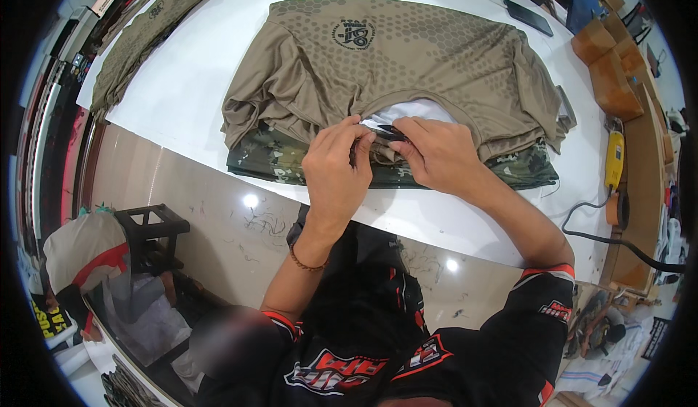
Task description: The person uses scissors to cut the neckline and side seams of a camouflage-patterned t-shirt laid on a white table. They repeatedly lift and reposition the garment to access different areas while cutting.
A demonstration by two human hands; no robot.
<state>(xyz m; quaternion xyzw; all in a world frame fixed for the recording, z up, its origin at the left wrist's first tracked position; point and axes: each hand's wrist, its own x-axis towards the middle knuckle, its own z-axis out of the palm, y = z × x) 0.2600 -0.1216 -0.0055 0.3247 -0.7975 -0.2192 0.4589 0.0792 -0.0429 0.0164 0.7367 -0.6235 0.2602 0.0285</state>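
A tan shirt (320, 69) with a hexagon pattern and a dark chest print lies on the white table, its neckline toward me. Under its near edge shows a green camouflage garment (265, 158). My left hand (338, 156) is closed, pinching the shirt's neckline edge between thumb and fingers. Close to its right, my right hand (440, 152) is closed around a small black tool (391, 132) that looks like thread snips; its fingers hide most of it. The tool's tip points at the cloth by my left fingertips. White cloth (418, 109) shows inside the neck opening.
More tan patterned garments (149, 36) lie at the table's far left. A dark phone (528, 17) rests at the far right. Along the right edge are brown cardboard boxes (607, 65), a yellow tool (615, 161) and a black cable (618, 240). A black stool (154, 229) stands left.
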